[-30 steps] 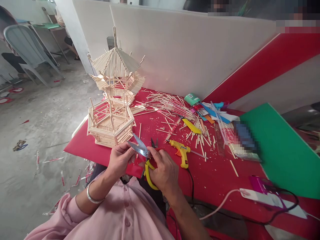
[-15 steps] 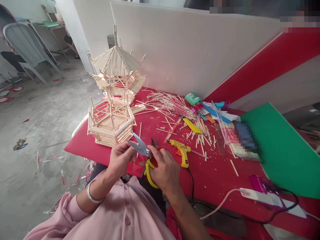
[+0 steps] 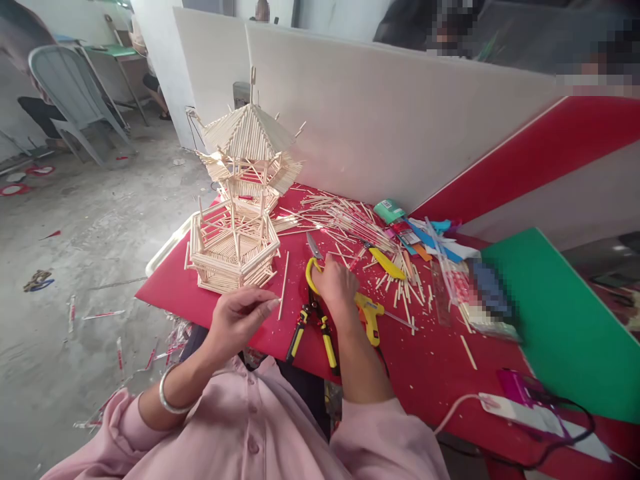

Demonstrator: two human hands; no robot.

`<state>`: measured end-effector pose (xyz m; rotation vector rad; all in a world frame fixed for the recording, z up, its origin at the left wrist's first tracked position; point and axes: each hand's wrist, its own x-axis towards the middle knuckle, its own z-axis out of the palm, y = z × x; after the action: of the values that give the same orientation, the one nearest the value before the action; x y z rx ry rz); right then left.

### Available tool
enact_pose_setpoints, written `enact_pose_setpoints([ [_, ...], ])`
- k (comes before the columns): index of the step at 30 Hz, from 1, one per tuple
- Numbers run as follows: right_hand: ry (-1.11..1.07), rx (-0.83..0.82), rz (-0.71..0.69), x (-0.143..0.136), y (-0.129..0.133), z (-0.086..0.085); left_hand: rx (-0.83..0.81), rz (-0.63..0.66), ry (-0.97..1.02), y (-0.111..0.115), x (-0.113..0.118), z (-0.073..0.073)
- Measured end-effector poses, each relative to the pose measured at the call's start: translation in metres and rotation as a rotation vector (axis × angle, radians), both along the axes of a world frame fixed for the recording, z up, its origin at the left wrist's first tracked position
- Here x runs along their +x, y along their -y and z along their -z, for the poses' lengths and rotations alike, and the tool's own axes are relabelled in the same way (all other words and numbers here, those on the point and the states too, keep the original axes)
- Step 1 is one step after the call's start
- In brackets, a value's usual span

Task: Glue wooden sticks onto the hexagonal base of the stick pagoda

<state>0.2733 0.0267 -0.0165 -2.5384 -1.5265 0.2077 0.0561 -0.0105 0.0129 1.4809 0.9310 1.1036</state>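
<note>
Centrally, at a red table (image 3: 425, 363), two bare hands work in front of a tiered, pagoda-like stick model (image 3: 237, 250); the model stands upright on the table's left part, just beyond the left hand (image 3: 240, 320). The left hand is closed to a pinch, thumb against fingers, and anything between the tips is too small to tell; the right hand (image 3: 339, 285) grips the yellow handle of a pair of scissors (image 3: 314, 246), blades pointing away from the wearer.

Between the hands lies a single pale stick (image 3: 283, 287); nearer the wearer, pliers (image 3: 299, 333) with black-and-yellow handles spread their grips toward the table edge, partly under the right hand and wrist; a yellow glue gun (image 3: 371, 319) lies just right of that wrist, which hides its front end.

Farther back, a heap of loose sticks (image 3: 345, 217) crowds the table, with a yellow cutter (image 3: 387, 263) on its near right side; a green packet (image 3: 389, 211) lies behind. Rightward come a green board (image 3: 575, 327) and a white power strip (image 3: 517, 405); a pale upright panel (image 3: 350, 120) closes off the far side.
</note>
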Motion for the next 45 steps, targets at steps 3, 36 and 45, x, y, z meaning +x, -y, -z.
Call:
enact_pose_setpoints([
  [3,-0.018,0.017,-0.026,-0.002,-0.035,0.004,0.159,-0.002,-0.116,-0.009,-0.023,-0.010],
  [36,-0.288,0.656,-0.755,-0.094,0.012,-0.037,-0.035,-0.114,-0.187,-0.046,-0.053,-0.012],
  [45,0.038,0.688,-0.881,-0.095,0.003,-0.040,0.080,-0.044,-0.655,-0.054,-0.054,-0.020],
])
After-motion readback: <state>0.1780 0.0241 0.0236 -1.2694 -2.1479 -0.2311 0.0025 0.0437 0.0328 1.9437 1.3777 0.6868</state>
